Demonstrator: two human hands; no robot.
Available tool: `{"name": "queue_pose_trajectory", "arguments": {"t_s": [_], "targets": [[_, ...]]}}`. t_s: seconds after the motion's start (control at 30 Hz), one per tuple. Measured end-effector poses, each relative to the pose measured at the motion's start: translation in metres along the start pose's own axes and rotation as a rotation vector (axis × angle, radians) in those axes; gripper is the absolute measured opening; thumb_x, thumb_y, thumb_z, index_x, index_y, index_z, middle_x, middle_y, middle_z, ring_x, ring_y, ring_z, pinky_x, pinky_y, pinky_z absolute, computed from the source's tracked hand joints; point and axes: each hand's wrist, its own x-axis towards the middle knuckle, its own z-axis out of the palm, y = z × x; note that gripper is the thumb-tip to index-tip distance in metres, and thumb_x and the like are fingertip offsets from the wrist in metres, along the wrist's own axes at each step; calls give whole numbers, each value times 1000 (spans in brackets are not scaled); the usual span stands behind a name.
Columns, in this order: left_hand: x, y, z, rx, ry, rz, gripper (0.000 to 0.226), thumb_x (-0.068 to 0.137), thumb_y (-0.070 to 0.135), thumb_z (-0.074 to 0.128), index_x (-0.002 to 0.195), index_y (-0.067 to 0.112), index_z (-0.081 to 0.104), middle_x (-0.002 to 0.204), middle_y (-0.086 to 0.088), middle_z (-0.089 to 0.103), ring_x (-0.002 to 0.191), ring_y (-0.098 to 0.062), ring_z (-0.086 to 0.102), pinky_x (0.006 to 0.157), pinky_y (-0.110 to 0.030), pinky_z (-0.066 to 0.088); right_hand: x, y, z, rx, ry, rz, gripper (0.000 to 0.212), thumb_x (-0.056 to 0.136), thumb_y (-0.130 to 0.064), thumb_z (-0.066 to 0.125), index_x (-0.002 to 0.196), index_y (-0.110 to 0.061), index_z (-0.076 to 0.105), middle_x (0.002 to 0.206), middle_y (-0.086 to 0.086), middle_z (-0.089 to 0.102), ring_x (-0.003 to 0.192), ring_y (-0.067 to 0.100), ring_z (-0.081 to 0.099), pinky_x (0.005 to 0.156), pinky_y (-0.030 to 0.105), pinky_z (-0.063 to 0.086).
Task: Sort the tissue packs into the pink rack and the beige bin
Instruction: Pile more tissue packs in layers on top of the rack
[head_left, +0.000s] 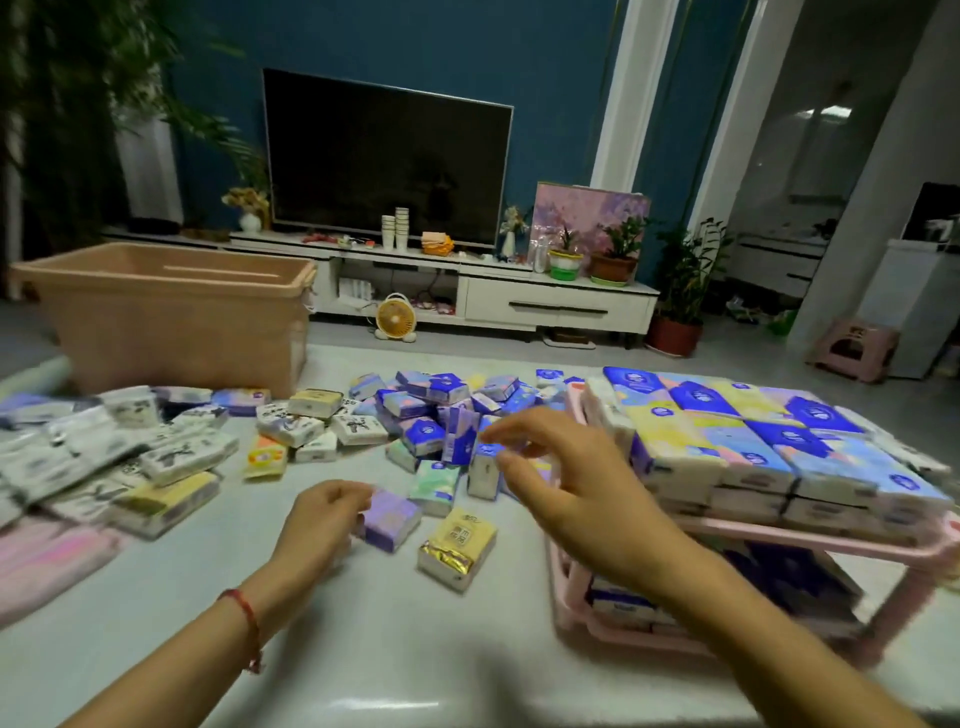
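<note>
Loose tissue packs lie across the white table: a blue and purple heap (447, 410) in the middle, white inked packs (104, 457) at the left. My left hand (322, 525) grips a purple pack (392, 519) on the table. My right hand (566, 478) hovers with spread, relaxed fingers over a blue and white pack (485, 467) beside the heap and holds nothing. The pink rack (810, 540) stands at the right, its top shelf stacked with colourful packs (753, 436) and more on the lower shelf. The beige bin (171, 317) sits at the far left.
A yellow pack with gold foil (457, 545) and a green pack (436, 486) lie beside my left hand. Pink soft packs (47, 561) rest at the table's left edge. Behind the table stand a TV unit (519, 291), a small fan (396, 318) and potted plants.
</note>
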Motion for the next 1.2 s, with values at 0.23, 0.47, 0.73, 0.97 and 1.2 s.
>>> {"name": "queue_pose_trajectory", "arguments": {"t_s": [0.23,0.47,0.73,0.97,1.2], "targets": [[21,-22,-13,252,-2,201,21,88,5,47,99,14,62,108,-9,64,95,-20,58,82,-27,46,63,54,121,-207,-351,298,60,91,-21,52,144,-12,24,147,12,29,135,24,30,104,25,25],[38,-51,-5,941,-127,322,81,86,56,47,148,21,8,155,-5,6,142,-21,9,113,-34,12,128,106,145,-673,-260,389,83,84,-28,58,148,-14,6,150,16,19,138,33,20,110,41,22],[50,-60,-1,1034,10,326,61,82,54,51,132,25,33,133,-6,35,123,-26,34,97,-34,30,136,107,160,-793,-135,310,68,82,-31,60,138,-10,27,127,17,46,115,33,45,91,39,39],[39,-29,-5,612,248,282,62,72,45,63,126,22,43,123,-4,48,117,-25,41,94,-32,35,105,21,100,-187,78,-25,84,71,-30,73,141,-13,30,114,3,48,106,15,44,90,18,35],[-17,-26,-15,188,151,493,66,34,58,58,99,47,56,104,9,59,96,-6,56,76,-15,45,26,2,-23,225,165,-38,69,58,-44,69,122,-30,45,114,-5,54,102,3,59,87,11,46]]}}
